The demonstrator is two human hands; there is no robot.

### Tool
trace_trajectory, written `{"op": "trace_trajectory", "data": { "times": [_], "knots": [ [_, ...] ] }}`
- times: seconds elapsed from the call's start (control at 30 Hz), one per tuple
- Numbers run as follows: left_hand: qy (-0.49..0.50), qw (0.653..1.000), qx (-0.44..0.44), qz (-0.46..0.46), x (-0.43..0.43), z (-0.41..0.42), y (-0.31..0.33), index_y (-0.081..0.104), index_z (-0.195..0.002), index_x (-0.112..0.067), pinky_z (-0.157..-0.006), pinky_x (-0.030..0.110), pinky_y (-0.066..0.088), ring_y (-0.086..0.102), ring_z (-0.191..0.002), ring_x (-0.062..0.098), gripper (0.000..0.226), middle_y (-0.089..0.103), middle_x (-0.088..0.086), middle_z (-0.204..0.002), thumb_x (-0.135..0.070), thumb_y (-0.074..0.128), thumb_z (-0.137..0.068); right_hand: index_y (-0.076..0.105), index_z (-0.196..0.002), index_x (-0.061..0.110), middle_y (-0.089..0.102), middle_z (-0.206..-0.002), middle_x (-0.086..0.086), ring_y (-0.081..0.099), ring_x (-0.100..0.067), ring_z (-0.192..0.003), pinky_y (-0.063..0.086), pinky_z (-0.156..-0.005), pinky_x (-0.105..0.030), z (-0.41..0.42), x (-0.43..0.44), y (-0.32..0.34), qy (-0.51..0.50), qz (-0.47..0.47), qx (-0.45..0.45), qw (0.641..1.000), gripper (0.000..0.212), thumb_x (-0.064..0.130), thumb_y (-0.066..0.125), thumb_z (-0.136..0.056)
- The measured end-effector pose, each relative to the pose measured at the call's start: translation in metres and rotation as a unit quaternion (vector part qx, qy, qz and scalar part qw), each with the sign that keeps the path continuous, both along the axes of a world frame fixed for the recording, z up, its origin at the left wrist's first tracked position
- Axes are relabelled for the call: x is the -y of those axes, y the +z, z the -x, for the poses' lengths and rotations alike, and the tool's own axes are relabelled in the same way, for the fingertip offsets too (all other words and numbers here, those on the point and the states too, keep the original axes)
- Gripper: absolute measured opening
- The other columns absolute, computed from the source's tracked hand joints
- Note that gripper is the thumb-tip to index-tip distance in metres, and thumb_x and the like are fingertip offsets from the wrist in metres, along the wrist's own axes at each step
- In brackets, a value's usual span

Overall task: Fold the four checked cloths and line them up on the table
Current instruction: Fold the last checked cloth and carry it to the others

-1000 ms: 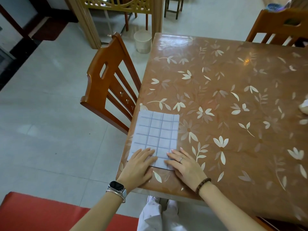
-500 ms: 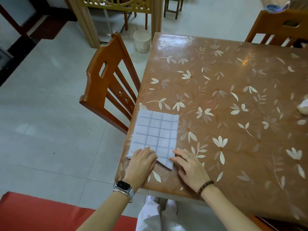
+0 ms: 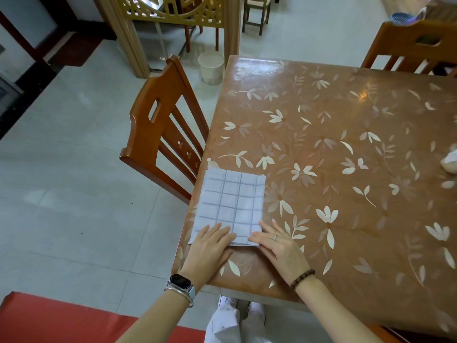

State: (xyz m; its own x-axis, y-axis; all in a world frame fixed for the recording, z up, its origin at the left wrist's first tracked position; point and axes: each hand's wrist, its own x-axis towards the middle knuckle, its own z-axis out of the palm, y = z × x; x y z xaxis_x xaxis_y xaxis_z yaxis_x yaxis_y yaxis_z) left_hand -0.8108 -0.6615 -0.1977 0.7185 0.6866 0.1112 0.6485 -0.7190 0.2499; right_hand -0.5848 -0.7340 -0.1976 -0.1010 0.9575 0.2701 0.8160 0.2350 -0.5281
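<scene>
**Hands press folded checked cloth flat at table's corner**

Fingers straight and spread, a person's left hand (image 3: 210, 246) and right hand (image 3: 279, 246) lie flat on the near edge of a pale checked cloth (image 3: 231, 206). Neither hand grips anything. The two are a little apart, one at each near corner. The cloth, folded into a neat upright rectangle, sits at the near left corner of the flower-patterned table (image 3: 346, 120), its left side running along the table's edge.

The hold looks meant to set the crease and square the layers. That position would also start a row with space to its right for the other cloths. Only this one folded cloth is in view, so the task appears to be at an early stage. A pale bundle (image 3: 450, 162) at the table's far right edge may be more cloth, though too little of it shows to tell.

A smartwatch (image 3: 181, 282) circles the left wrist, a bead bracelet (image 3: 303, 278) the right, and a ring (image 3: 275, 237) sits on one right finger. A wooden chair (image 3: 163, 125) is tucked against the table's left side. Beyond the far left corner a pale waste bin (image 3: 211, 68) stands on the tiled floor, and from this angle its contents cannot be made out.
</scene>
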Motion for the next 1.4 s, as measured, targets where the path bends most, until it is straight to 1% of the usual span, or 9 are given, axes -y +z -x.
{"op": "trace_trajectory", "data": {
  "times": [0.17,0.27,0.37,0.6,0.73,1.03,1.2,1.3,1.4],
  "knots": [
    [-0.017,0.998,-0.022,-0.051,-0.002,0.004,-0.005,0.071,-0.111,-0.021,-0.091,0.045,0.055,0.068,-0.107,0.029,0.039,0.071,0.005,-0.114,-0.025,0.043,-0.084,0.072,-0.111,0.022,0.071,-0.116,0.003,0.058,-0.015,-0.123,0.034,-0.114,-0.034,-0.002,0.005,0.004,-0.001,0.035,-0.019,0.999,0.038,0.035,0.037,-0.104],
    [-0.031,0.997,-0.054,-0.045,-0.002,0.006,-0.004,0.069,-0.117,-0.024,-0.092,0.044,0.054,0.068,-0.109,0.029,0.042,0.07,0.006,-0.117,-0.029,0.077,-0.076,0.069,-0.116,0.023,0.068,-0.122,0.002,0.057,-0.017,-0.125,0.03,-0.115,-0.034,-0.004,0.005,0.001,0.014,0.039,0.006,0.999,0.028,0.014,0.055,-0.094],
    [-0.043,0.996,-0.069,-0.024,0.002,0.005,0.003,0.069,-0.116,-0.025,-0.089,0.043,0.056,0.07,-0.103,0.026,0.062,0.071,0.004,-0.113,-0.032,0.093,-0.059,0.067,-0.121,0.02,0.064,-0.129,-0.001,0.054,-0.021,-0.128,0.023,-0.118,-0.033,-0.003,-0.001,-0.003,0.013,0.061,0.035,0.997,0.054,-0.008,0.07,-0.076],
    [-0.065,0.993,0.055,-0.086,0.01,-0.001,0.013,0.073,-0.103,-0.022,-0.087,0.034,0.056,0.07,-0.089,0.015,0.021,0.073,-0.005,-0.098,-0.022,0.067,-0.083,0.07,-0.116,0.022,0.062,-0.131,-0.01,0.055,-0.032,-0.127,0.01,-0.12,-0.024,-0.001,-0.011,-0.008,-0.013,0.124,0.036,0.992,0.079,-0.032,0.053,-0.061],
    [0.012,0.991,0.134,-0.019,-0.001,0.013,0.01,0.073,-0.102,-0.022,-0.092,0.033,0.048,0.07,-0.091,0.015,0.025,0.074,-0.006,-0.096,-0.037,0.055,-0.092,0.069,-0.122,0.027,0.055,-0.139,-0.004,0.043,-0.019,-0.137,0.004,-0.119,-0.017,-0.007,-0.01,-0.002,-0.025,0.154,-0.005,0.988,0.085,-0.032,0.037,-0.068],
    [0.08,0.978,0.151,0.122,-0.023,0.047,-0.009,0.074,-0.107,-0.021,-0.102,0.022,0.045,0.062,-0.116,0.016,0.03,0.07,-0.002,-0.119,-0.026,0.056,-0.084,0.06,-0.127,0.033,0.04,-0.14,0.017,0.018,0.013,-0.134,0.004,-0.114,-0.008,-0.021,-0.002,0.013,-0.04,0.245,-0.111,0.962,0.066,-0.019,0.051,-0.087],
    [0.098,0.968,0.174,0.15,-0.022,0.043,-0.014,0.071,-0.103,-0.026,-0.099,0.026,0.045,0.059,-0.115,0.009,0.023,0.068,-0.009,-0.116,-0.032,0.055,-0.088,0.068,-0.114,0.029,0.051,-0.13,0.015,0.042,-0.001,-0.127,0.021,-0.104,0.001,-0.018,-0.002,0.017,-0.087,0.238,-0.159,0.954,0.048,-0.01,0.058,-0.089],
    [0.134,0.961,0.198,0.14,-0.026,0.036,-0.008,0.071,-0.101,-0.026,-0.092,0.023,0.039,0.057,-0.102,0.005,0.025,0.068,-0.013,-0.105,-0.036,0.051,-0.091,0.073,-0.103,0.022,0.066,-0.111,0.007,0.06,-0.014,-0.107,0.045,-0.095,-0.022,-0.016,-0.01,0.017,-0.143,0.214,-0.162,0.953,0.025,0.004,0.059,-0.093],
    [0.179,0.962,0.165,0.121,-0.03,0.029,-0.003,0.07,-0.096,-0.026,-0.085,0.024,0.032,0.052,-0.094,0.004,0.033,0.067,-0.012,-0.097,-0.045,0.044,-0.092,0.07,-0.097,0.012,0.064,-0.092,0.001,0.06,-0.021,-0.088,0.049,-0.078,-0.033,-0.014,-0.025,0.017,-0.195,0.212,-0.139,0.948,0.012,0.018,0.06,-0.095]
  ]
}}
